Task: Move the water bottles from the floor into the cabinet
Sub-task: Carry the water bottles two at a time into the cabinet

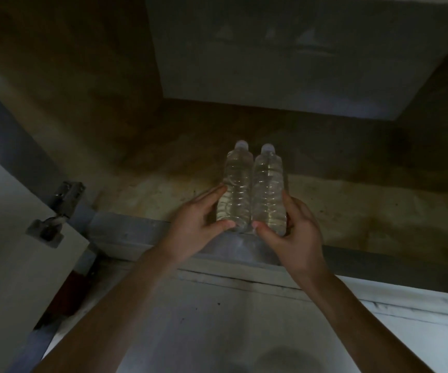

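Two clear water bottles with white caps stand side by side, touching, on the cabinet floor [142,189] just inside its front edge. My left hand [198,224] holds the left bottle [236,184] low down, fingers along its left side and thumb at its base. My right hand [295,232] holds the right bottle [267,189] the same way, fingers on its right side and thumb across its base.
The open cabinet door [10,238] with a metal hinge [61,208] stands at the left. A pale back panel [284,63] closes the dim cabinet interior. The light floor [231,324] lies below the cabinet's front ledge [136,235].
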Demonstrator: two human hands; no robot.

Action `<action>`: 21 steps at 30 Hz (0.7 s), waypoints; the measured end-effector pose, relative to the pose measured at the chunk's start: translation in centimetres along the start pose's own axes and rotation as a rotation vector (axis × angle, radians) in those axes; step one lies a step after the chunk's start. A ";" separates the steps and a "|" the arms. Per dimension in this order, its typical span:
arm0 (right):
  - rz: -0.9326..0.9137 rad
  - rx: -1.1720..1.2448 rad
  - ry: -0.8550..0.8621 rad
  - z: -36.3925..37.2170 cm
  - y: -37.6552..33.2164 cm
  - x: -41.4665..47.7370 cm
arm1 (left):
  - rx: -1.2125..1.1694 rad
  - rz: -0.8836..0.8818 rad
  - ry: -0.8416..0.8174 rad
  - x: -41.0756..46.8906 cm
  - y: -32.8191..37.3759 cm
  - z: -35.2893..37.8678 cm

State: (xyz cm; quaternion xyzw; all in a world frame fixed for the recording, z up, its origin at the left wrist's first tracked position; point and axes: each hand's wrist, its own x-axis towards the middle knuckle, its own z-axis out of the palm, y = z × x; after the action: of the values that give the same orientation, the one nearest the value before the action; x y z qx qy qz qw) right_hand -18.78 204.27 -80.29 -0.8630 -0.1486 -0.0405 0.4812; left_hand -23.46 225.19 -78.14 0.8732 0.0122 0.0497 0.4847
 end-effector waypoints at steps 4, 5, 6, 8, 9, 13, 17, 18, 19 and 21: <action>0.000 -0.043 0.004 0.1 0.4 0.0 | -0.096 -0.033 -0.004 -0.2 0.2 0.1; 0.009 -0.041 0.000 0.1 0.5 0.1 | -0.092 -0.029 -0.004 -0.2 0.1 0.1; 0.015 -0.033 -0.004 0.1 0.5 0.1 | -0.090 -0.022 -0.005 -0.3 0.0 0.1; 0.020 -0.028 -0.005 0.2 0.5 0.2 | -0.095 -0.017 -0.011 -0.5 -0.1 0.1; 0.024 -0.034 0.000 0.2 0.5 0.2 | -0.090 -0.013 -0.007 -0.6 -0.1 0.1; 0.019 -0.164 0.008 0.1 -0.1 -0.1 | 0.194 0.057 0.000 -0.8 0.0 0.4; -0.045 -0.463 -0.095 -1.1 -1.1 -1.3 | 0.633 0.042 0.030 -2.4 0.4 1.1; -0.051 -0.494 -0.117 -1.5 -1.2 -1.9 | 0.670 0.042 0.041 -3.3 0.6 1.2; -0.050 -0.514 -0.117 -1.8 -1.3 -2.8 | 0.701 0.043 0.049 -4.2 0.6 1.3; -0.039 -0.530 -0.077 -2.4 -1.7 -5.1 | 0.754 0.046 0.046 -6.7 0.7 1.4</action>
State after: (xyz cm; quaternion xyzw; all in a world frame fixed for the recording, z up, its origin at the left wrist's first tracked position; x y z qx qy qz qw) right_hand -23.98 201.96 -78.73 -0.9568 -0.1674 -0.0544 0.2316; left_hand -29.98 223.20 -78.75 0.9890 0.0210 0.0721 0.1277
